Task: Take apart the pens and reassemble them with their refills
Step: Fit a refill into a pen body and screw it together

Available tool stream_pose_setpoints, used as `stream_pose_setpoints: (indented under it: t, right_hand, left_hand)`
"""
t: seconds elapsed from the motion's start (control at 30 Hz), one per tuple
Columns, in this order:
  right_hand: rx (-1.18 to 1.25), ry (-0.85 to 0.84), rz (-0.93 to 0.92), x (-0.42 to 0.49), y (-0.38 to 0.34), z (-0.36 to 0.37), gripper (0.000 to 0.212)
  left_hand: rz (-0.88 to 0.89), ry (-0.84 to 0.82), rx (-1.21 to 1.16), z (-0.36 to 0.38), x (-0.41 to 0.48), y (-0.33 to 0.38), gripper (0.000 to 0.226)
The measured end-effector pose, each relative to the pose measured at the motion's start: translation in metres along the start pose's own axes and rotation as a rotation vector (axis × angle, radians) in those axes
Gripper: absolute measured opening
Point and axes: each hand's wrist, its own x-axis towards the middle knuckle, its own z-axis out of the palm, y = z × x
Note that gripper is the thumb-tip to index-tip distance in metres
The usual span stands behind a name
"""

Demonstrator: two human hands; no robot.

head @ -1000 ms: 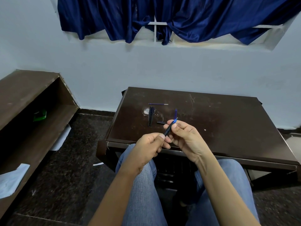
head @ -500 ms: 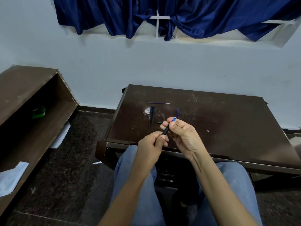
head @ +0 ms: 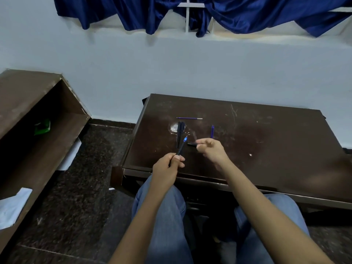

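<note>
My left hand (head: pixel 167 168) grips a dark pen (head: pixel 182 147) by its lower end, with the blue tip pointing up and away from me. My right hand (head: pixel 211 151) is over the dark table (head: pixel 266 145), thumb and forefinger pinched on the right end of a small black pen piece (head: pixel 191 143) that lies on the tabletop. Beyond the hands lie two dark pen barrels (head: pixel 180 132) side by side, a thin purple refill (head: pixel 189 118) and a short blue refill (head: pixel 212 131).
A brown open shelf unit (head: pixel 38 119) stands at the left, holding a green object (head: pixel 42 127) and white papers (head: pixel 13 206). The table's near edge is just above my knees. A pale wall and blue curtain (head: pixel 209 14) are behind the table.
My right hand has let go of the pen's tip end and moved forward to the small black piece on the table. My left hand keeps the pen, now shifted left.
</note>
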Motion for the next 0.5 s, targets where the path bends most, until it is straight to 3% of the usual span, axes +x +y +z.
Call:
stream_pose_setpoints:
  t: [0.13, 0.3, 0.4, 0.5]
  right_hand:
    - [-0.515, 0.009, -0.125, 0.05, 0.015, 0.016, 0.037]
    - [-0.872, -0.131, -0.161, 0.085, 0.021, 0.03, 0.056]
    - [-1.059, -0.172, -0.217, 0.088, 0.028, 0.036, 0.052]
    - [-1.18, -0.111, -0.329, 0.083, 0.036, 0.037, 0.039]
  left_hand:
    - [-0.049, -0.008, -0.025, 0.001, 0.014, -0.008, 0.024]
    - [-0.099, -0.018, -0.022, 0.004, 0.027, -0.016, 0.024]
    - [-0.117, -0.039, -0.017, 0.004, 0.032, -0.016, 0.024]
    - [-0.122, -0.054, -0.005, 0.006, 0.035, -0.014, 0.023]
